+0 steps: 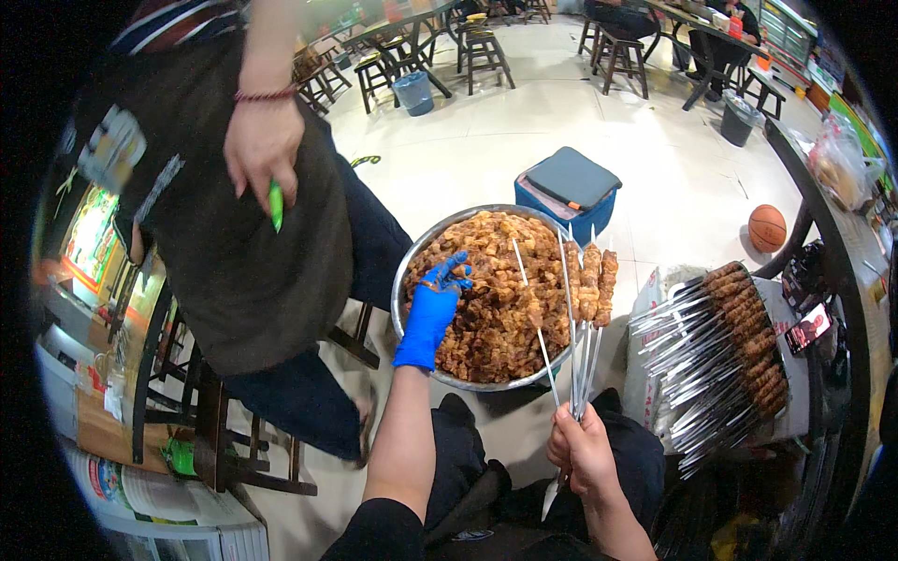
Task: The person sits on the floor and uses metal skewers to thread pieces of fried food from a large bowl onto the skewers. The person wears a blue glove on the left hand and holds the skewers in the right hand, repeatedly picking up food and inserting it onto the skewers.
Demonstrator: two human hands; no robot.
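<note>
A large round metal bowl heaped with marinated meat chunks stands before me. Over its left part is my left hand in a blue glove, thumb and fingers curled at a small piece of meat. My bare right hand is closed around the handles of several flat metal skewers. Of these, some carry meat along their upper ends, one leaning left bears a little meat partway down, and another looks bare. Their tips point away from me, over the bowl's right side.
Loaded skewers lie stacked on a white box at right, beside a lit phone. A blue cooler bag stands behind the bowl, a basketball farther right. Close at left stands a person holding a green object.
</note>
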